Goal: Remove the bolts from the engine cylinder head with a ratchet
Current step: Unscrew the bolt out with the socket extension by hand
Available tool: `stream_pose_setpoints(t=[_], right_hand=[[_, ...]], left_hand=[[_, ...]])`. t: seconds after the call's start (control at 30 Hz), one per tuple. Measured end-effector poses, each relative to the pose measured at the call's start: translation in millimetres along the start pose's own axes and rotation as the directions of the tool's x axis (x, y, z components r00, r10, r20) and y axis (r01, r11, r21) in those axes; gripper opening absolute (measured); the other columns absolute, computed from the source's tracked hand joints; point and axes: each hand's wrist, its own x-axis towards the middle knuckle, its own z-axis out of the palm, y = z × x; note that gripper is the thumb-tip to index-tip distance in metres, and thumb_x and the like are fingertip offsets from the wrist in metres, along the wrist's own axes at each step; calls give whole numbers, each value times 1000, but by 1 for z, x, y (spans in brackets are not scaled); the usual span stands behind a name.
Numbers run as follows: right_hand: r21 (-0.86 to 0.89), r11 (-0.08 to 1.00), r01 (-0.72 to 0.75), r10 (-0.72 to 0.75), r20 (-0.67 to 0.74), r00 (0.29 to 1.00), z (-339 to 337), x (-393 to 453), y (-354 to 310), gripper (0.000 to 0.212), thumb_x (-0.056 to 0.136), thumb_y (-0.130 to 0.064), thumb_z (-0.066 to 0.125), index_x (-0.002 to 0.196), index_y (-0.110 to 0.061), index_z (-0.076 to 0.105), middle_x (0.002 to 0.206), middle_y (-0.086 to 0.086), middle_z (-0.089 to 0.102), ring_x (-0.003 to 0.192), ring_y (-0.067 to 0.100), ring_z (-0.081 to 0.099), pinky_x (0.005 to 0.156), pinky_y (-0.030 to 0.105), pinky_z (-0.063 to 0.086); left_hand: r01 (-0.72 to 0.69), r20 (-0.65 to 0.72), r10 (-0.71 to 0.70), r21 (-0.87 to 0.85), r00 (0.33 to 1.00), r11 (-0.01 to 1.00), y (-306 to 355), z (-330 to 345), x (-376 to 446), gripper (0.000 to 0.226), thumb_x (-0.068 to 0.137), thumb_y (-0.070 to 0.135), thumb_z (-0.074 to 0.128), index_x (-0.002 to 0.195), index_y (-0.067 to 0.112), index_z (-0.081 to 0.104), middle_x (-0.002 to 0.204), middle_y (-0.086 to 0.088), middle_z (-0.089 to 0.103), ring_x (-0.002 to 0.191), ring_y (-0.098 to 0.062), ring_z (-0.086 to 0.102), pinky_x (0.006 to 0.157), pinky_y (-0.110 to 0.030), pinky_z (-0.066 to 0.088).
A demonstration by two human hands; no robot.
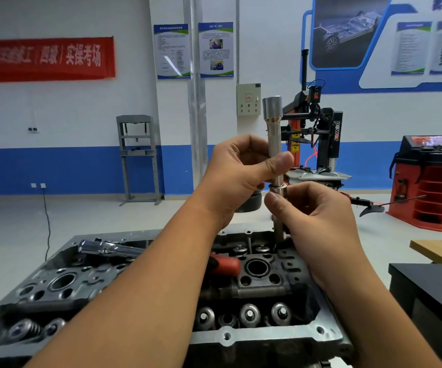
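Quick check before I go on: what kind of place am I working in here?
Most likely a car repair training workshop: a tire changer and an orange wheel balancer stand on the floor, instruction posters hang on the wall, and an engine cylinder head sits on the bench.

Premises present as an automotive training workshop. Evidence: a tyre changer (318, 144) marked "power" and an orange wheel balancer (432, 181) stand on a pale floor; a grey shop press (139, 158) stands against the blue-banded white wall. A red banner (44, 58) with Chinese characters, 2 framed notices (193, 50) and a car chassis graphic (347, 30) hang above. An engine cylinder head (254, 282) occupies the foreground. The notice text is too blurred to read, possibly procedures.
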Motion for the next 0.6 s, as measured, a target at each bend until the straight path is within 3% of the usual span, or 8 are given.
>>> stream_pose_setpoints(t=[0.1,0.17,0.23,0.3,0.4,0.5,0.6], right_hand=[[9,1000,-5,5,20,1000,1,1,0,8,95,-30,75,89,-35,74,77,1,75,76,30,73,73,58,61],[17,1000,-16,15,37,999,1,0,-1,12,99,-29,70,89,-30,75,77,0,75,74,25,74,76,57,62],[49,998,-27,24,52,998,2,-1,-3,12,97,-34,71,88,-29,76,76,1,75,73,23,72,79,60,61],[45,999,-20,18,35,999,1,-1,-4,14,83,-45,78,87,-32,77,75,0,75,72,24,72,77,57,62],[43,999,-11,12,-18,1000,-1,0,-2,20,75,-42,88,84,-30,75,74,0,75,69,25,71,71,55,62],[18,1000,4,-4,-8,1000,0,1,0,9,89,-31,82,83,-32,75,75,-2,76,70,23,72,71,56,61],[36,999,-6,6,2,1000,1,0,-1,11,96,-27,74,86,-25,76,76,5,75,74,37,70,68,60,57]], left_hand=[[62,108,-57,-46,993,997,0,1,0,16,104,20,59,109,10,70,94,-9,78,91,-24,74,90,-46,60],[61,125,-57,-28,990,998,0,2,0,17,108,12,52,111,8,68,93,-8,77,93,-26,73,89,-45,61],[39,99,-38,-2,994,999,1,2,-1,11,104,10,58,107,9,68,88,-6,77,90,-26,72,90,-51,60],[31,56,-31,1,998,1000,1,2,-1,12,91,18,73,100,11,69,85,-5,76,86,-29,67,80,-55,58],[10,-1,-10,3,1000,1000,0,0,0,29,73,28,81,94,13,69,81,-4,72,82,-27,62,69,-37,51],[50,88,-50,-3,995,999,-1,2,0,14,97,26,66,105,15,70,86,-2,76,89,-23,68,78,-37,57],[103,175,-95,-37,980,994,-1,2,0,24,110,18,47,123,12,67,102,-7,78,101,-25,70,85,-39,56]])
